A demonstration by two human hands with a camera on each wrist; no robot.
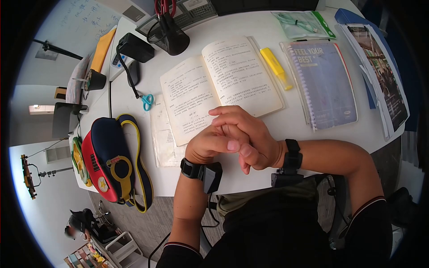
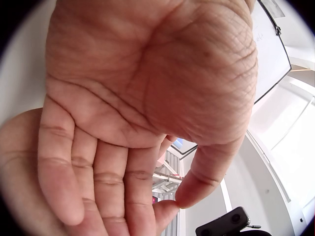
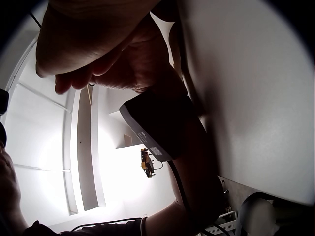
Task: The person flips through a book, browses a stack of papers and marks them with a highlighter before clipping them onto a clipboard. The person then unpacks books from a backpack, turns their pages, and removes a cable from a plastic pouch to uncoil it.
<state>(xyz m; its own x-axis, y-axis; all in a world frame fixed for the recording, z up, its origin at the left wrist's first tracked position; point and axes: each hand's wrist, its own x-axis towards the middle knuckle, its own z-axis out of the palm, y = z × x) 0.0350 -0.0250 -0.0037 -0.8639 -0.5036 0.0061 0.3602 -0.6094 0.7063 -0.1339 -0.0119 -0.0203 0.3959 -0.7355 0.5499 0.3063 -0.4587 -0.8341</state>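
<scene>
Both hands meet in front of the chest, above the near edge of the desk. In the head view my right hand [image 1: 257,134] wraps over the fingers of my left hand [image 1: 206,142], its own fingers reaching across toward the left. The left palm [image 2: 147,73] faces the left wrist camera, its fingers fairly straight and its thumb bent inward. Behind those fingers part of the right hand [image 2: 19,172] shows. The hands look dark in the right wrist view. Just beyond them an open book [image 1: 237,71] lies on the desk, overlapped by the fingers in the head view.
Right of the book are a yellow highlighter [image 1: 276,68], a spiral notebook [image 1: 324,85], a bagged cable [image 1: 301,24] and a blue folder [image 1: 353,18]. A red and navy bag [image 1: 105,156] stands left, with light-blue scissors [image 1: 147,102] nearby. A black pen holder [image 1: 169,36] stands behind.
</scene>
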